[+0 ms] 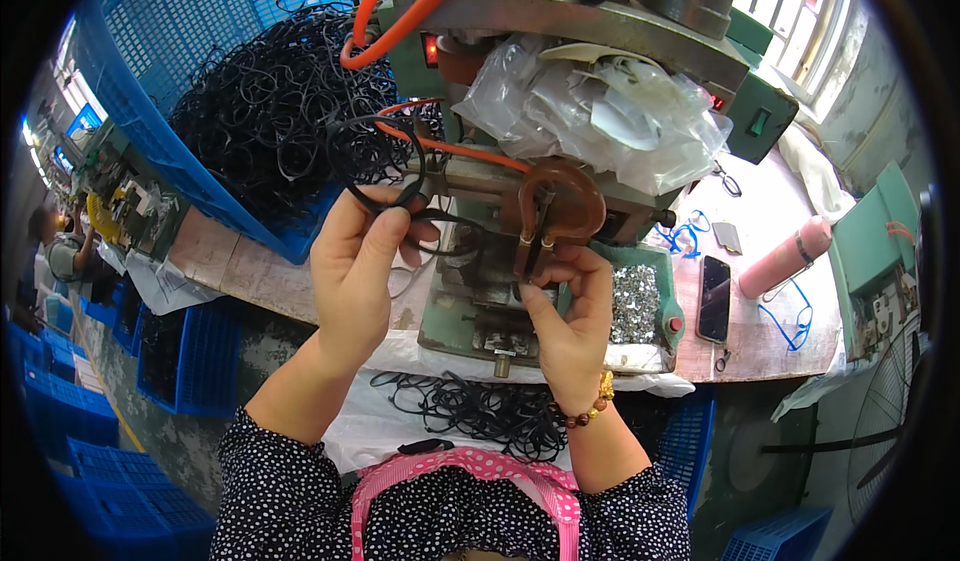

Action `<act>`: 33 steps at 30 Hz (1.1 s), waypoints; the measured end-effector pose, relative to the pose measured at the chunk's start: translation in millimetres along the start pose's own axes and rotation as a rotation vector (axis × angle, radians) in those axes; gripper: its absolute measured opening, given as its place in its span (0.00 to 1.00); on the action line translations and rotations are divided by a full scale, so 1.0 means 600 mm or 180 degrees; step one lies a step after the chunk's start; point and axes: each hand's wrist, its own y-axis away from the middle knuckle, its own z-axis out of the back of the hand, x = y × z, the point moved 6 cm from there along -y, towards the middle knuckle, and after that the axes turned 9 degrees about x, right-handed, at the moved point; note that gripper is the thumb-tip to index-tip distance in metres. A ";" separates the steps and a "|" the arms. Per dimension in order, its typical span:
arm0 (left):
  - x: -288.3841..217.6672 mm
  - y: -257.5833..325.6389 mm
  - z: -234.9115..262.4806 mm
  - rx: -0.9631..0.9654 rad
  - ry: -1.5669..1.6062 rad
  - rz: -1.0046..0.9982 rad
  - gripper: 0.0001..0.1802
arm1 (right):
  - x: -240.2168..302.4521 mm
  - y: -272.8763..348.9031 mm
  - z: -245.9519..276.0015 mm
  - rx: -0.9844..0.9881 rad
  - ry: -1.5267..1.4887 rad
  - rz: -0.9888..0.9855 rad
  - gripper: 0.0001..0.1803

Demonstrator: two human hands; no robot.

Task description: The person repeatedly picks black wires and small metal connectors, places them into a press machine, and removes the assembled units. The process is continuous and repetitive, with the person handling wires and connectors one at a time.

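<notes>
My left hand is closed, thumb against fingers, on a black strap. Loops of the strap rise above the fingers, and a length runs right toward the bench press. At the press's working point, below a brown curved guard, my right hand has thumb and fingertips pinched together. What lies between those fingertips is too small and dark to make out. A green tray beside this hand contains many small shiny metal pieces.
At the left a blue crate holds a heap of black straps. More straps lie over my lap. Rightward on the table are a phone, a pink bottle and blue cords. A plastic bag hangs on the press.
</notes>
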 end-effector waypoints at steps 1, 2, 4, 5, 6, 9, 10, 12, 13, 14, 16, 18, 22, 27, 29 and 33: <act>0.002 -0.006 0.001 0.0023 0.0048 -0.0076 0.12 | -0.003 -0.001 -0.004 0.0012 -0.0116 -0.0053 0.25; 0.003 -0.006 0.000 0.0015 0.0137 -0.0116 0.12 | -0.006 -0.002 -0.007 0.0024 -0.0231 -0.0106 0.27; 0.006 -0.005 -0.001 -0.0019 0.0128 -0.0148 0.11 | -0.010 -0.004 -0.010 0.0035 -0.0415 -0.0194 0.29; 0.007 -0.001 -0.001 -0.0070 0.0185 -0.0144 0.11 | -0.011 -0.005 -0.010 0.0030 -0.0485 -0.0214 0.30; 0.005 0.007 -0.006 0.0000 0.0014 -0.0142 0.11 | -0.011 -0.005 -0.009 0.0028 -0.0531 -0.0243 0.30; -0.001 0.037 -0.032 0.0274 -0.0330 -0.0135 0.10 | -0.006 -0.002 -0.001 0.0195 -0.0309 -0.0243 0.31; 0.000 0.046 -0.049 0.0476 -0.0395 -0.0192 0.10 | -0.003 0.000 0.005 0.0231 -0.0254 -0.0226 0.30; 0.003 0.052 -0.072 0.0836 -0.0841 -0.0344 0.10 | 0.002 0.005 0.022 0.0280 -0.0122 -0.0242 0.29; 0.006 0.051 -0.083 0.0992 -0.1223 -0.0448 0.10 | 0.003 0.008 0.033 0.0164 -0.0124 -0.0277 0.26; 0.009 0.050 -0.091 0.1093 -0.1510 -0.0538 0.10 | 0.003 0.011 0.045 0.0046 -0.0123 -0.0310 0.24; 0.022 0.043 -0.099 0.1074 -0.1505 -0.0420 0.09 | 0.008 0.019 0.069 -0.0188 -0.0210 -0.0212 0.19; 0.035 0.034 -0.101 0.1006 -0.1086 -0.0195 0.09 | 0.014 0.028 0.099 -0.0393 0.0000 -0.0193 0.18; 0.023 0.030 -0.108 0.1214 -0.1452 -0.0523 0.09 | 0.036 0.051 0.165 -0.1049 0.1005 0.0301 0.16; 0.021 0.030 -0.105 0.1161 -0.1458 -0.0444 0.08 | 0.020 0.091 0.228 -0.1765 0.1111 0.0647 0.15; 0.022 0.029 -0.108 0.1180 -0.1605 -0.0562 0.08 | 0.009 0.094 0.242 -0.1731 0.1619 0.0641 0.14; 0.020 0.031 -0.115 0.1205 -0.1947 -0.0902 0.10 | -0.067 0.085 0.269 -0.1307 0.1332 -0.0768 0.13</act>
